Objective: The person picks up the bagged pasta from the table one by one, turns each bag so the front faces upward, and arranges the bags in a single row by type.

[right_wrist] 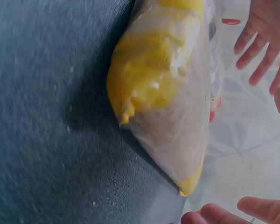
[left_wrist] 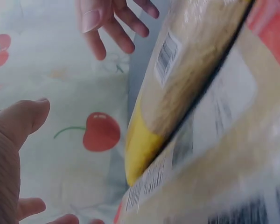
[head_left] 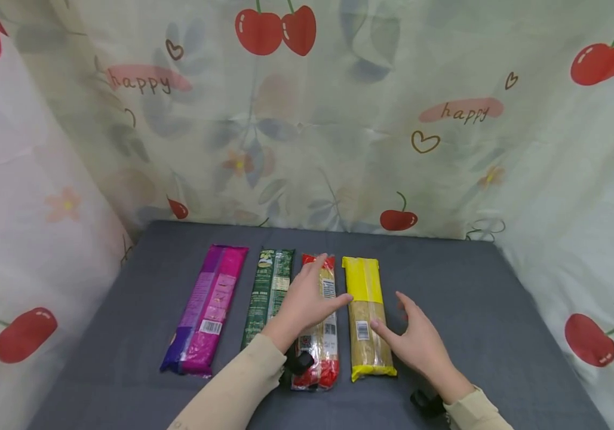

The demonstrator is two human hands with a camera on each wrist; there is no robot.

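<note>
A yellow packet [head_left: 366,280] with a clear lower half and tan contents, like dried noodles, lies lengthwise on the dark cloth. To its left lies a red-ended clear packet [head_left: 329,334] with white labels. My left hand [head_left: 307,301] hovers over this red packet, fingers extended and thumb toward the yellow one, partly hiding the red packet. At the yellow packet's right side, my right hand [head_left: 420,340] is spread, its thumb close to the edge. Both hands hold nothing. In the right wrist view, the yellow packet [right_wrist: 163,126] stands out between the two hands.
Further left lie a green packet [head_left: 269,280] and a purple-pink packet [head_left: 207,310], roughly side by side. The dark grey cloth [head_left: 457,286] covers the tabletop. Printed curtains with cherries [head_left: 298,149] enclose the back and both sides.
</note>
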